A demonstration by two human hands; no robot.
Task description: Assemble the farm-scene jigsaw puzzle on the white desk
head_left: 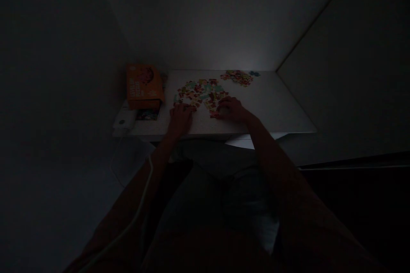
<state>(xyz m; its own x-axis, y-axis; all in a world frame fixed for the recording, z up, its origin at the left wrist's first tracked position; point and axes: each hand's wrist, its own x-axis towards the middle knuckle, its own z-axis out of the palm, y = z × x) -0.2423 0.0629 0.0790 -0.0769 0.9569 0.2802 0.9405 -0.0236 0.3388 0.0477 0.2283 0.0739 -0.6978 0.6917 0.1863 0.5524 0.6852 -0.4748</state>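
In dim light, loose and partly joined jigsaw puzzle pieces (204, 97) lie on a white tabletop (272, 111). My left hand (180, 119) rests at the lower left of these pieces, its fingers slightly apart and touching the nearest ones. At the right side, my right hand (235, 110) has its fingers spread, thumb low near a red piece, fingertips over the edge pieces. Nothing gripped shows in either hand, though the dark hides what lies beneath the fingertips.
A heaped pile of puzzle pieces (240, 77) sits at the back of the table. On the left stands an orange puzzle box (144, 85), with a picture card (147, 114) partly under it. A white device (124, 118) with a cable is at the left corner. Walls border the table.
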